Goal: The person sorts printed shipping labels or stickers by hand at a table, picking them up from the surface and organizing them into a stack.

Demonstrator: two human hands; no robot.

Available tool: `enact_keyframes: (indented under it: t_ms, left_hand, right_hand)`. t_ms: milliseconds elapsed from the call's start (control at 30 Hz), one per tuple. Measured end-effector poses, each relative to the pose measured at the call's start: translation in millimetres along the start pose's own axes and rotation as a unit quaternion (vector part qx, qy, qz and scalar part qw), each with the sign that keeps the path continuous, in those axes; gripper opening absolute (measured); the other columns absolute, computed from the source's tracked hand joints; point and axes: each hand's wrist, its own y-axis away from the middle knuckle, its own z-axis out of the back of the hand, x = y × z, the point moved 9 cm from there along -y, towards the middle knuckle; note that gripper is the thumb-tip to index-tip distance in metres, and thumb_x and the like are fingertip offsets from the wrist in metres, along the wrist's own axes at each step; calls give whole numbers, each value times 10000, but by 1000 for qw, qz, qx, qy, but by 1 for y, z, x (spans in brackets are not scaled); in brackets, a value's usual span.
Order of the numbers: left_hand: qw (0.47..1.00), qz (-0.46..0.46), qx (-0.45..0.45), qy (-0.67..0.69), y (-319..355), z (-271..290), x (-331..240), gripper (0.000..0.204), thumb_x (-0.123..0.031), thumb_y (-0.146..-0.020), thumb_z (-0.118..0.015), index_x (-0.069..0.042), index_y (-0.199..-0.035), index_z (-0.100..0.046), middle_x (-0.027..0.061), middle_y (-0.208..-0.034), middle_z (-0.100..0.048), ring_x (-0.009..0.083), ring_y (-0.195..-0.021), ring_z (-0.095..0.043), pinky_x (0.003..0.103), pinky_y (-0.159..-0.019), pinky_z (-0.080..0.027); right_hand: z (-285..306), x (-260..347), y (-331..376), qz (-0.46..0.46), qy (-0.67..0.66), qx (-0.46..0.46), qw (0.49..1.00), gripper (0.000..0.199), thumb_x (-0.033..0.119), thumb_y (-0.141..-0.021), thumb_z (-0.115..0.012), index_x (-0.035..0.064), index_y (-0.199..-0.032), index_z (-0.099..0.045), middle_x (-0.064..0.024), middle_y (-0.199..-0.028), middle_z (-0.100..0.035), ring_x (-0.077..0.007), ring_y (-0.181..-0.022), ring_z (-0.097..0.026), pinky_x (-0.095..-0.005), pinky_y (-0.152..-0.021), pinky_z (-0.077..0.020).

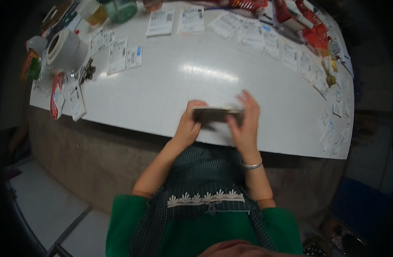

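Observation:
Above the near edge of the white table, a thin flat dark object [217,114] with a pale upper edge is held nearly edge-on; its kind cannot be made out. My left hand [190,121] grips its left end, fingers behind it and thumb in front. At its right end is my right hand [247,122], slightly blurred, with fingers raised and spread apart and the thumb close to the object's face. Whether that thumb touches it, I cannot tell. A silver bangle circles my right wrist.
Small piles of printed labels [161,22] line the far and right sides of the white table [162,94]. At the left stand a large white roll [68,49], a green tub [120,10] and a bunch of keys [88,70]. Red packages [316,34] lie at the far right.

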Motion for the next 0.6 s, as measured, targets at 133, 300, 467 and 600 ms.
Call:
enact_keyframes:
  t_ms: [133, 300, 467, 600]
  left_hand:
    - [997, 5, 28, 73, -4, -7, -2, 423, 171, -732, -369, -26, -1102, -428, 100, -1078, -453, 203, -1035, -468, 297, -941, -356]
    - [999, 17, 13, 36, -4, -5, -2, 368, 136, -764, -402, -22, -1095, -427, 143, -1056, -509, 278, -1015, -527, 340, -903, -404]
    - [998, 5, 1, 62, -3, -6, -1, 323, 109, -808, -424, -28, -1100, -440, 138, -1049, -522, 260, -1007, -536, 326, -879, -417]
    - [996, 29, -1, 81, 0, -5, 5, 288, 81, -831, -447, -27, -1098, -449, 134, -1041, -526, 256, -975, -549, 322, -842, -428]
  right_hand:
    - [-15, -59, 24, -168, -300, -76, 936, 410, 327, -952, -384, 38, -1228, -476, -128, -1287, -460, -253, -1213, -402, -377, -1029, -292]
    - [-26, -47, 24, -200, -345, -24, 917, 394, 252, -964, -373, 17, -1274, -435, -140, -1293, -463, -248, -1218, -412, -359, -1039, -289]
    - [13, 41, 1, 53, -42, -28, 997, 519, 140, -819, -599, 86, -1311, -443, -170, -1380, -365, -305, -1247, -385, -438, -1050, -259]
    - [-6, 58, -2, 81, 80, 45, 992, 568, 160, -738, -684, 183, -1278, -508, -180, -1404, -320, -316, -1236, -394, -521, -1038, -226]
